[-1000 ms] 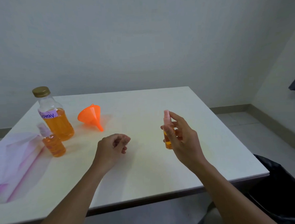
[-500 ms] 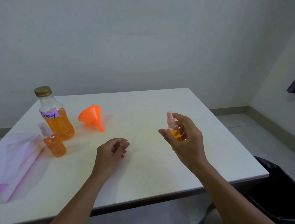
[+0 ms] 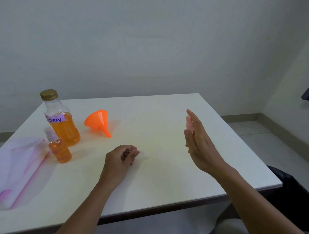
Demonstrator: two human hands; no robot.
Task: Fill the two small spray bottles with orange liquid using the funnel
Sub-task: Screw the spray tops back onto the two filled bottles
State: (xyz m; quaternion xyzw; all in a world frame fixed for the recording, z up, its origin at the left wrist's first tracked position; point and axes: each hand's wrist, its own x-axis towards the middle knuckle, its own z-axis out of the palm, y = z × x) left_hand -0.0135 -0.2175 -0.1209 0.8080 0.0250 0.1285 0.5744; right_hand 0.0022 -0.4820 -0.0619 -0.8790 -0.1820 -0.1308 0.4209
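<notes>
My right hand [image 3: 198,143] is raised above the white table [image 3: 153,178], its back toward me. Only the pink cap of a small spray bottle [image 3: 188,121] shows past its fingers, and the grip itself is hidden. My left hand [image 3: 119,158] rests loosely curled on the table and holds nothing. A second small spray bottle [image 3: 59,150] with orange liquid and a clear cap stands at the left. Behind it stands a large bottle [image 3: 61,121] labelled "Spray", gold-capped and partly full of orange liquid. An orange funnel [image 3: 99,122] lies on its side.
A crumpled clear plastic bag [image 3: 16,169] with pink edges lies at the table's left edge. A dark bin or bag [image 3: 299,199] sits on the floor past the table's right front corner. A wall runs behind the table.
My right hand has turned so its back faces me and has risen slightly; it now hides the small bottle's orange body. My left hand stays put.
</notes>
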